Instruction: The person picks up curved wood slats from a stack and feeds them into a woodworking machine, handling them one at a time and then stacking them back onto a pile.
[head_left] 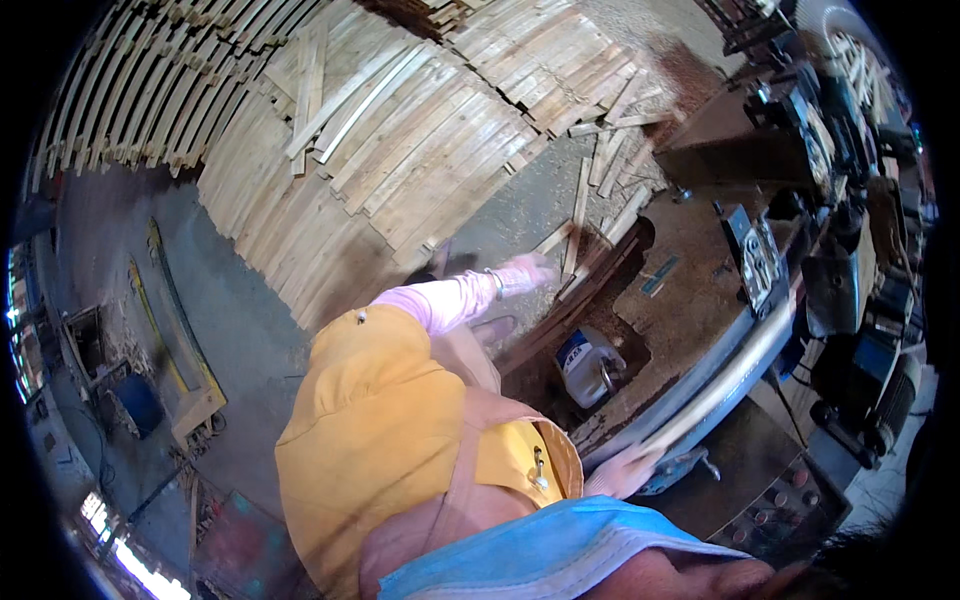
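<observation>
My left hand (527, 271) reaches out from a pink sleeve toward wooden offcut strips (575, 225) beside the brown machine table. Its fingers are smeared by motion, so their grip does not show. Low on the right, my right hand (622, 472) is closed at the near end of a long pale wooden board (730, 375). This board lies along the blue-grey edge (700, 412) of the machine and runs toward its metal fittings (757, 255). Some of the right fingers are hidden or blurred.
A white plastic jug (588, 368) sits in a recess of the sawdust-covered table (680, 320). Stacked planks (430, 150) spread across the floor ahead. A yellow-handled pallet jack (195, 400) stands at left. Machine parts (850, 290) crowd the right side.
</observation>
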